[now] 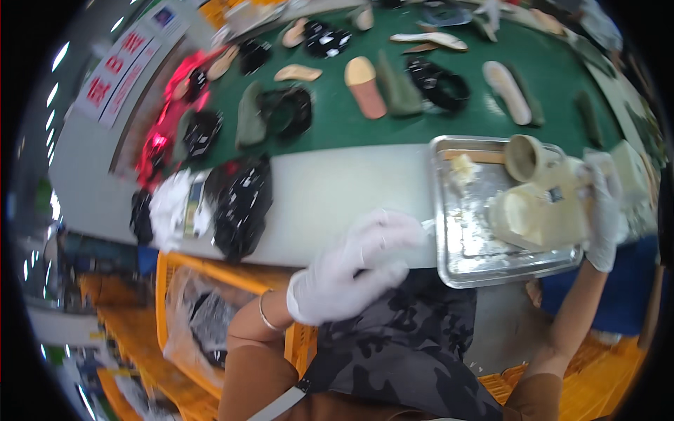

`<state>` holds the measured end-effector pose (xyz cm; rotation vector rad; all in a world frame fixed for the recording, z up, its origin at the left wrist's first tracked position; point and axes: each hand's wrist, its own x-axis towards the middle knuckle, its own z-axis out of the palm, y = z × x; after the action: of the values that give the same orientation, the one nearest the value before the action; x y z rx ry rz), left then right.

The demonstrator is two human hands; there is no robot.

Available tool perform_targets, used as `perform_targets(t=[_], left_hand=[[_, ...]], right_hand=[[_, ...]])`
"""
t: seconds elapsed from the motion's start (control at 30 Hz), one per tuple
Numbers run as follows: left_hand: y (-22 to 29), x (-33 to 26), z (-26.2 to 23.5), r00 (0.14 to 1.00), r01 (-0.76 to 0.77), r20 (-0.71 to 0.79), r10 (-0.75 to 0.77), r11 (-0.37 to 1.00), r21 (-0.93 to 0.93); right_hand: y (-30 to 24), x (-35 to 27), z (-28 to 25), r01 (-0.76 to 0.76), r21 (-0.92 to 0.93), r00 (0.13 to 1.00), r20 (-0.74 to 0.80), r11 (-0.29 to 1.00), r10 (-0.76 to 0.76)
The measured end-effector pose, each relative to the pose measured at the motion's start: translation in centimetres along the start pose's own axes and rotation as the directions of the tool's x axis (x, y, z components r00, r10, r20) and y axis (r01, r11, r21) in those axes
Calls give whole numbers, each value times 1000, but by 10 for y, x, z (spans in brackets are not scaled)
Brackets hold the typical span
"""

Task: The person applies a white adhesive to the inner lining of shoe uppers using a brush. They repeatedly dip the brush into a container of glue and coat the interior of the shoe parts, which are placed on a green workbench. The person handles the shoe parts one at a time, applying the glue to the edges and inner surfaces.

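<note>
- Your left hand (351, 270), in a thin white wrinkled glove, is half-curled and visibly unloaded, just beside the metal tray (437, 210).
- Your right hand (602, 214), likewise gloved, is at the right side of the pale container (554, 221); whether its fingers close on it, you cannot tell from this view.
- The pale container, smooth and boxy with a rounded end, lies on the tray's right half and covers part of its floor; a beige cup (520, 158) is tilted beside it.
- A crumpled whitish lump (463, 172) sits on the tray's shiny, smeared metal, left of the cup.
- Beyond the white board (344, 189), the green table (323, 130) bears a flat, two-toned insole (366, 91) and glossy black bundles (439, 84).
- To your left, a shiny, creased black bag (243, 207) adjoins a rumpled white cloth (170, 210), above a rigid orange crate (163, 309).
</note>
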<state>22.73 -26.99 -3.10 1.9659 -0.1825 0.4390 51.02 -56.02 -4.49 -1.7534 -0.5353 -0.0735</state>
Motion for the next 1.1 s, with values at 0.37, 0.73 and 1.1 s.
perform_targets(t=[0.37, 0.73, 1.1], left_hand=[[-85, -145, -175, 809, 574, -578, -104, 348, 741], [-98, -147, -179, 940, 313, -331, 87, 173, 934], [-9, -85, -122, 767, 79, -482, 423, 684, 725]], right_hand=[[11, 7, -14, -12, -1, 994, 112, 1000, 12], [-18, -1, 5, -27, 12, 999, 27, 1000, 27], [-25, -12, 6, 31, 252, 999, -21, 967, -27]])
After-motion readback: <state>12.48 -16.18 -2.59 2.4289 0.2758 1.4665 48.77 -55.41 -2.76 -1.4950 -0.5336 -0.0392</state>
